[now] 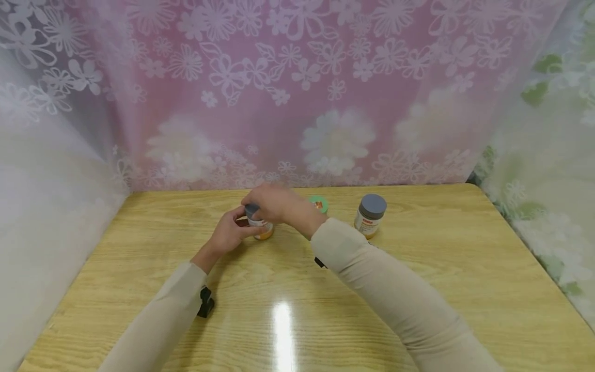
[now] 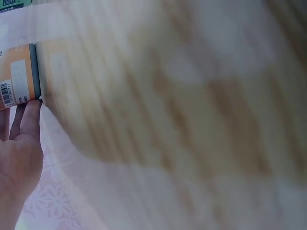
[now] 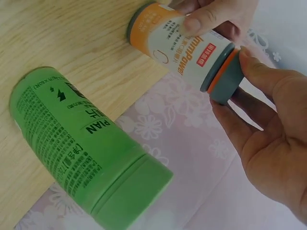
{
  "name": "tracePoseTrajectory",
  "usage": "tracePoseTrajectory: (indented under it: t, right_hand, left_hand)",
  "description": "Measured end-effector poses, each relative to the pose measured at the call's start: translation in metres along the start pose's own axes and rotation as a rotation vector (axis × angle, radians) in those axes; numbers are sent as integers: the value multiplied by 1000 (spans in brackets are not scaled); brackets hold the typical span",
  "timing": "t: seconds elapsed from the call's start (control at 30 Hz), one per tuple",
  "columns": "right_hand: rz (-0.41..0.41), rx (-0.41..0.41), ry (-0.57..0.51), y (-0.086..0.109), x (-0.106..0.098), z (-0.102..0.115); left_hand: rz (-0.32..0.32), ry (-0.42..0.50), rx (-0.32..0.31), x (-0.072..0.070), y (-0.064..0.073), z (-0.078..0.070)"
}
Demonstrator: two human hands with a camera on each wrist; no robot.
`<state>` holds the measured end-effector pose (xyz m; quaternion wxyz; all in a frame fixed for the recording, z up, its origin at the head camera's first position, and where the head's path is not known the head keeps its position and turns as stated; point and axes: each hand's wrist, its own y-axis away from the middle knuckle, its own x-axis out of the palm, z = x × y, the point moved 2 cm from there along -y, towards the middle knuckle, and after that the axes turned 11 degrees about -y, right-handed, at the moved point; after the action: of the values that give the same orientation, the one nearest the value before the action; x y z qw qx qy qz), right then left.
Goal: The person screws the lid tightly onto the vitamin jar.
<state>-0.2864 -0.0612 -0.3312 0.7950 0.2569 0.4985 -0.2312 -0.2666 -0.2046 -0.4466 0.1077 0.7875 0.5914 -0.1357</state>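
Observation:
A white-and-orange supplement jar [image 3: 184,43] with a dark grey lid [image 3: 227,79] stands on the table, left of centre in the head view. My left hand [image 1: 229,233] grips its body, the thumb on one side and fingers on the other. From above, my right hand [image 1: 273,202] pinches the lid between thumb and fingertips. An orange band shows where lid and jar meet in the right wrist view. In the left wrist view the jar [image 2: 19,79] sits at the left edge, fingers of the left hand [image 2: 21,153] against its side.
A green bottle [image 3: 81,139] stands just right of the held jar, partly behind my right forearm in the head view. Farther right is another grey-lidded jar [image 1: 370,216]. Behind the wooden table [image 1: 441,258] hangs a pink flowered curtain [image 1: 279,103].

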Motion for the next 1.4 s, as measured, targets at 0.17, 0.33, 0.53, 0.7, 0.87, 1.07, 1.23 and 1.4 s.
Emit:
tracePoseTrajectory:
  t: [0.17, 0.33, 0.53, 0.7, 0.87, 1.07, 1.23, 1.4]
  right_hand:
    - [-59, 1, -39, 1, 6, 5]
    - [-112, 47, -62, 1, 11, 8]
    - [-150, 75, -105, 1, 13, 8]
    - [-154, 66, -88, -1, 15, 8]
    - [-144, 47, -36, -2, 15, 9]
    - [-112, 58, 30, 2, 12, 6]
    - [-137, 106, 89, 10, 9, -7]
    - [-190, 118, 81, 27, -9, -20]
  left_hand:
    - [-22, -19, 1, 0, 2, 7]
    - [-24, -15, 13, 1, 3, 7]
    - [-16, -16, 28, -1, 1, 6]
    - [3, -17, 12, -4, 0, 7]
    - [12, -27, 17, -5, 0, 7]
    - [10, -83, 40, -3, 0, 5]
    - [39, -106, 48, -3, 0, 6]
    - [13, -208, -10, -15, 9, 4]
